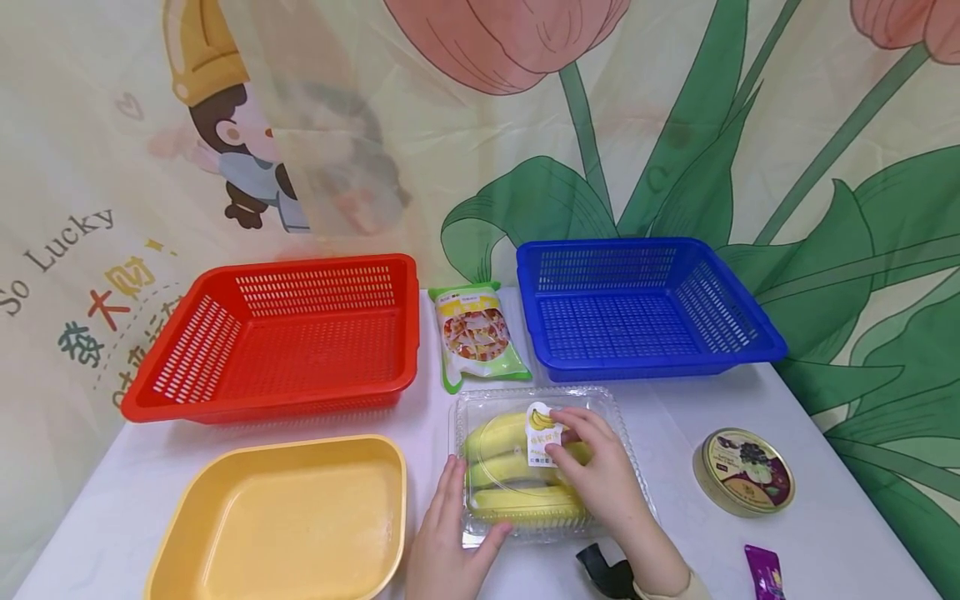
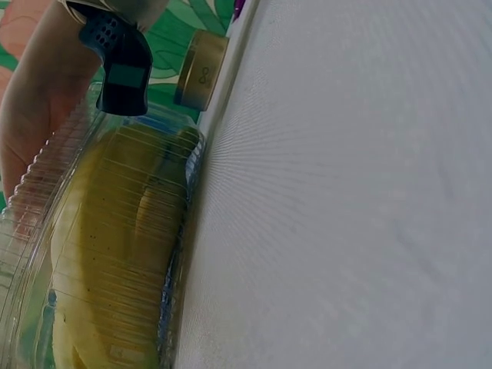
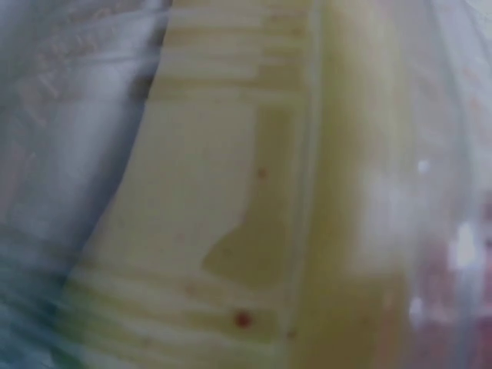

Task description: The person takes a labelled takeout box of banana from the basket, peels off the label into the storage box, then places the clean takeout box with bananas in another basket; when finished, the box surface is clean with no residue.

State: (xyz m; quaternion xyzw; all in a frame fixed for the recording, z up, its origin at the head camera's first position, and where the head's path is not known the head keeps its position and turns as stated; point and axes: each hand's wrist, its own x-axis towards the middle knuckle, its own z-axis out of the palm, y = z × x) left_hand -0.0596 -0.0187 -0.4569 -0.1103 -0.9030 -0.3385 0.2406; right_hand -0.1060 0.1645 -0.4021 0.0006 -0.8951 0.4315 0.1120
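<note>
A clear plastic clamshell box (image 1: 525, 521) of yellow bananas (image 1: 498, 471) sits closed at the front middle of the table. On its lid is a white label (image 1: 542, 454) with a banana picture. My right hand (image 1: 600, 467) lies over the lid's right part, its thumb and forefinger touching the label's right edge. Against the box's left side rests my left hand (image 1: 453, 533), fingers extended along the edge and thumb at the front corner. In the left wrist view the bananas (image 2: 108, 246) show through the ribbed side. Blurred banana skin (image 3: 207, 177) fills the right wrist view.
Behind the box lies a green and white food packet (image 1: 476, 329), between a red basket (image 1: 322, 342) and a blue basket (image 1: 615, 325). A yellow tub (image 1: 277, 446) stands at left. To the right are a round tin (image 1: 746, 472) and a small purple packet (image 1: 763, 571).
</note>
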